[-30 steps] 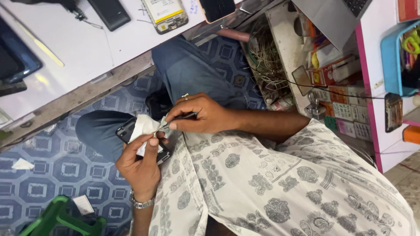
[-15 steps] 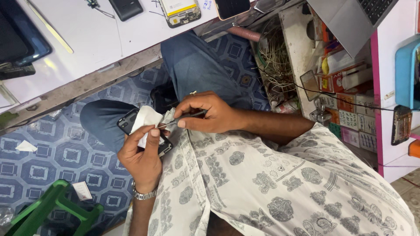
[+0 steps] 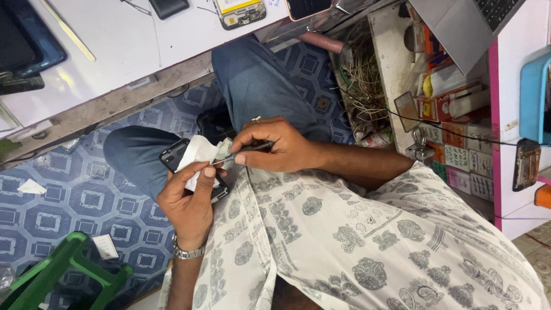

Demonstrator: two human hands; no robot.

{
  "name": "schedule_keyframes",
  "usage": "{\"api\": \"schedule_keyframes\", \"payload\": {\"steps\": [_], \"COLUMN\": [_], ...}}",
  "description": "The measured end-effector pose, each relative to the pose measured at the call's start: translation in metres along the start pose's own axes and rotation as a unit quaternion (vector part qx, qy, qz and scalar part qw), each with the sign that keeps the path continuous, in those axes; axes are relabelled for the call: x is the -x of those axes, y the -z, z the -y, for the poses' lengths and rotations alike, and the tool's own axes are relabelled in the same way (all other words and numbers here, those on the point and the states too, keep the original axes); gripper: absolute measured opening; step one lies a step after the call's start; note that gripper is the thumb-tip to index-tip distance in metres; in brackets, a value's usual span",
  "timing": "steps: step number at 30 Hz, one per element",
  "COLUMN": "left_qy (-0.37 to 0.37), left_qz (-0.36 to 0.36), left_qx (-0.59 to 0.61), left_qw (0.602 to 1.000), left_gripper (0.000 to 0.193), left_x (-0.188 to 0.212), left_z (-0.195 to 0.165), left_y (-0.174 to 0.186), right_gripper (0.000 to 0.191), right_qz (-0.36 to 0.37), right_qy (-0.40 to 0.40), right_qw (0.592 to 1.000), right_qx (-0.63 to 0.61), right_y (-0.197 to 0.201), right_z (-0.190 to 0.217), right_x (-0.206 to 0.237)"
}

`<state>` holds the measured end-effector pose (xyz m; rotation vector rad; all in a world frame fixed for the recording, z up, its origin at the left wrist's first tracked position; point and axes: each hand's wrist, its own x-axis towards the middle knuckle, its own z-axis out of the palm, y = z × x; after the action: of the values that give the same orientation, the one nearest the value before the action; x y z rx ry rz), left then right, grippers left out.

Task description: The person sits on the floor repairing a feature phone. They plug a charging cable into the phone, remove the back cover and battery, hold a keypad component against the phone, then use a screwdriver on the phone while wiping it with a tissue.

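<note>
My left hand (image 3: 186, 201) cradles a black phone (image 3: 177, 158) over my lap, thumb and fingers curled around it and pinching a white cloth (image 3: 198, 155) against its face. My right hand (image 3: 275, 143) is closed on a thin dark tool (image 3: 249, 149), fingers pressed together along its shaft like a pen, its tip meeting the cloth at the phone's upper edge, just beside my left thumb.

To my right stands a crowded shelf (image 3: 393, 57): small boxes in red, orange and white (image 3: 453, 106) stacked upright, a row of pale labelled packets (image 3: 465, 163) below them, a metal padlock (image 3: 420, 150) hanging at the shelf's edge, and a tangle of thin wires (image 3: 361, 74) in the open compartment. A pink-edged white panel (image 3: 505, 115) bounds that side, with a light blue case (image 3: 534, 92) and a small dark device (image 3: 526, 163) on it.

Ahead, the white bench top (image 3: 143, 40) carries an opened phone with a yellow-labelled battery (image 3: 241, 11), a dark tablet (image 3: 26, 46) and a thin yellow strip (image 3: 68, 30). Its edge runs diagonally just beyond my knees. Patterned blue floor (image 3: 51, 195) lies open to my left, with paper scraps (image 3: 31, 186) and a green stool (image 3: 63, 275) near the corner. My hands work in the gap between bench and shelf, close above my thighs.
</note>
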<state>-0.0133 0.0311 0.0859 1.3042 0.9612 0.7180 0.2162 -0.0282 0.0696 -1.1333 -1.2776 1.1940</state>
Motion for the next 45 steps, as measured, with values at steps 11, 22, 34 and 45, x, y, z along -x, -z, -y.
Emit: {"api": "schedule_keyframes", "payload": {"steps": [11, 22, 34, 45], "left_qy": [-0.014, -0.01, -0.011, 0.004], "left_qz": [0.016, 0.017, 0.021, 0.018], "left_qx": [-0.035, -0.026, -0.045, 0.009], "left_qw": [0.999, 0.999, 0.999, 1.0], "left_gripper": [0.012, 0.012, 0.012, 0.012], "left_x": [-0.001, -0.002, -0.003, -0.004], "left_z": [0.002, 0.003, 0.003, 0.002], "left_y": [0.0, 0.0, 0.0, -0.002], "right_gripper": [0.013, 0.013, 0.015, 0.014], "right_qz": [0.006, 0.019, 0.017, 0.006], "right_qy": [0.004, 0.005, 0.024, 0.023], "right_qw": [1.0, 0.999, 0.999, 0.999], "right_qx": [0.016, 0.04, 0.033, 0.033], "right_y": [0.005, 0.009, 0.008, 0.009], "right_z": [0.001, 0.003, 0.002, 0.004], "right_x": [-0.002, -0.004, -0.005, -0.007]}}
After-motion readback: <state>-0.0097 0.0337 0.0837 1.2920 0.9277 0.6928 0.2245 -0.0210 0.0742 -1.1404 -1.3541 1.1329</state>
